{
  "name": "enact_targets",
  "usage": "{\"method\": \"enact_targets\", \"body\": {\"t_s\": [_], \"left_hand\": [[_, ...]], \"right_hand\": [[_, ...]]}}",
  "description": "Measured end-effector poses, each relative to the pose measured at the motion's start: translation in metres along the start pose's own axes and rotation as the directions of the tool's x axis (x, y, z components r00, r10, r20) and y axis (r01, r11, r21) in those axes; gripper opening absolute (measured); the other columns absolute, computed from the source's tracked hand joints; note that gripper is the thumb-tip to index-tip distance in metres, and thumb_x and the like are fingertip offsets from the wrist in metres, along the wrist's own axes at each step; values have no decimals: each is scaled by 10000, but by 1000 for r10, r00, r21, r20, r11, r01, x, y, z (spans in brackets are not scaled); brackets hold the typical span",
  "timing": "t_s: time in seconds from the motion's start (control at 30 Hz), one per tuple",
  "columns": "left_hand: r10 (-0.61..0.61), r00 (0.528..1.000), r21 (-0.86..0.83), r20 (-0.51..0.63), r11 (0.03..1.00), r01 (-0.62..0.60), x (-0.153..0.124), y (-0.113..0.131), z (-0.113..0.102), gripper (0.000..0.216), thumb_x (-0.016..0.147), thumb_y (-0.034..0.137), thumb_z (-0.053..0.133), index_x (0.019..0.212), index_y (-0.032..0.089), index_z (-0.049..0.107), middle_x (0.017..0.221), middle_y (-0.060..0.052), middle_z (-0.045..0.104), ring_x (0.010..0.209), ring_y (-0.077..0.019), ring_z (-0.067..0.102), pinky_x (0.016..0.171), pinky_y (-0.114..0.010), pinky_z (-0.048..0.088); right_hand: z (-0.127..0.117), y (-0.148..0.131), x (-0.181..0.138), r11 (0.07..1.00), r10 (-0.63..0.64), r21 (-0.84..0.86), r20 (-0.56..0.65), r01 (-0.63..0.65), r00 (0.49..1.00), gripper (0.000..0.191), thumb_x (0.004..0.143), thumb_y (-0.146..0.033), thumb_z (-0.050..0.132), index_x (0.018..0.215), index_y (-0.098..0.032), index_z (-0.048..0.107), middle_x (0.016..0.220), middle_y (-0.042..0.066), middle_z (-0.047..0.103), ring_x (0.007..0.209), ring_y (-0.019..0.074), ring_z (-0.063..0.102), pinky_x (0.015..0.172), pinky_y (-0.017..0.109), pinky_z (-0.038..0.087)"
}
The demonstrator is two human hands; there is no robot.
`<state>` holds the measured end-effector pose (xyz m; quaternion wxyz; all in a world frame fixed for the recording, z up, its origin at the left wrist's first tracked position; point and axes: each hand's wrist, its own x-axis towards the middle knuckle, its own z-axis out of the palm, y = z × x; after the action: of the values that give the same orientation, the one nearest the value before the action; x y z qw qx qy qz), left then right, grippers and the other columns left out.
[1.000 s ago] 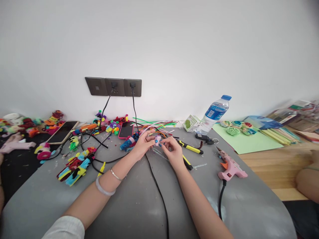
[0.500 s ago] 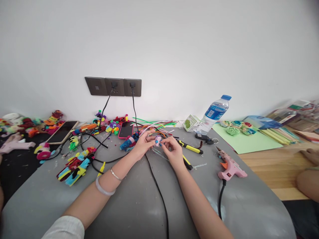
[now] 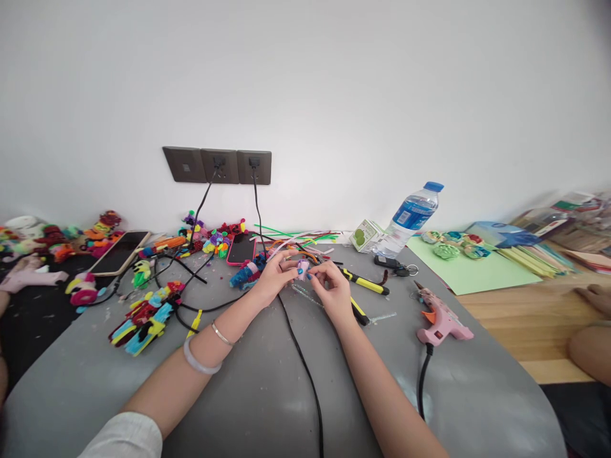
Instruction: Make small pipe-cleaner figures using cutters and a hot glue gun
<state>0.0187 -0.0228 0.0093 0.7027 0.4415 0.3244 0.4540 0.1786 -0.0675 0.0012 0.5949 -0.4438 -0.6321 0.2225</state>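
Between my two hands is a small pale-purple fuzzy piece, perhaps of pipe cleaner; fingers cover much of it. My left hand, with a bangle and bracelet on its wrist, pinches it from the left. From the right, my right hand has thumb and fingertips closed at the piece's edge. Both hands are above the grey table. Yellow-and-black pliers lie just right of my right hand. Below the fingers shows a thin glittery strand.
A pink glue gun lies at the right, its black cord running forward. Behind it are a tilted water bottle, a small box and keys. Colourful pipe-cleaner figures, phones and cables crowd the left. Another person's hand shows far right.
The small purple piece has turned slightly between my fingertips, and my right fingertips have shifted a little. Everything else on the table stays where it was.
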Motion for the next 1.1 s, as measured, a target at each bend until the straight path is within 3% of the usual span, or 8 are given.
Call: {"method": "enact_targets", "body": {"t_s": [0.13, 0.37, 0.5, 0.63, 0.87, 1.1], "left_hand": [[25, 999, -31, -28, 999, -26, 1, 1, -1, 588, 629, 250, 855, 1166, 195, 624, 952, -46, 711, 662, -95, 598, 576, -213, 403], [53, 998, -85, -28, 995, -55, 2, 0, -2, 504, 639, 222, 825, 1109, 188, 644, 1078, -66, 681, 853, -155, 651, 746, -286, 510], [65, 997, -32, -30, 997, -65, 1, 0, 0, 430, 648, 151, 762, 1068, 174, 672, 1170, -71, 647, 850, -139, 651, 784, -299, 528], [85, 996, -20, -5, 996, -85, 1, 0, 0, 400, 643, 110, 714, 1037, 166, 675, 1072, -52, 679, 849, -138, 659, 822, -295, 514], [168, 984, 52, 56, 984, -171, 1, 1, -1, 351, 637, 123, 705, 981, 158, 648, 987, -42, 690, 866, -153, 654, 756, -246, 479], [199, 972, 120, 126, 969, -214, -3, 1, 1, 313, 651, 109, 666, 958, 156, 627, 934, -40, 673, 814, -140, 646, 642, -203, 472]], "right_hand": [[-2, -1, -1, 1000, -2, 7, -19, 2, 1000, 112, 886, -228, 567, 890, -229, 679, 811, 33, 568, 663, 170, 481, 634, 321, 383], [-2, 7, -2, 987, 133, 102, -83, -124, 988, 146, 920, -274, 483, 937, -220, 617, 807, 25, 576, 682, 169, 502, 645, 305, 388], [0, 7, -3, 993, 96, 68, -35, -94, 995, 82, 884, -235, 537, 944, -223, 591, 814, 15, 562, 679, 161, 487, 629, 289, 381], [1, 6, -3, 995, 75, 61, 24, -76, 997, 68, 866, -244, 583, 929, -217, 579, 789, 3, 538, 642, 140, 472, 604, 275, 389], [3, 13, 0, 886, 221, 362, 221, -291, 950, 276, 895, -485, 563, 998, -242, 482, 759, -7, 623, 545, 130, 536, 560, 285, 463], [3, 10, 1, 875, 203, 392, 235, -284, 951, 297, 841, -459, 666, 918, -243, 477, 829, -1, 620, 597, 115, 514, 558, 259, 474]]}}
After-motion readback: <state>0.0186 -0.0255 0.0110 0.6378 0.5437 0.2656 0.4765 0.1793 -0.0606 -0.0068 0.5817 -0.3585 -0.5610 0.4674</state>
